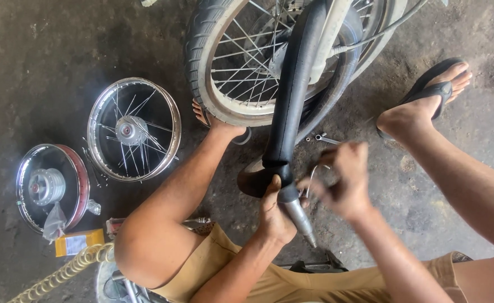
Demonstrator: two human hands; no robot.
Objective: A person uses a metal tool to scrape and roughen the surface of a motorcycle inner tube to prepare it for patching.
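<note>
Black rubber inner tube (292,101) hangs off the wheel (241,62). Left hand (274,216) fingers clamped round its lower end; right hand (341,179) fingers pinched together beside it, blurred.

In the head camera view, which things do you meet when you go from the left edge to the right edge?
Small chrome wheel rim with red edge → larger spoked wheel rim → left hand on the black inner tube → right hand → foot in a black sandal.

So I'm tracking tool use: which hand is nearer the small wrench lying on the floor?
Right. The right hand hovers just below the wrench, working a thin wire. The left hand sits lower and further left, gripping the black tube.
</note>
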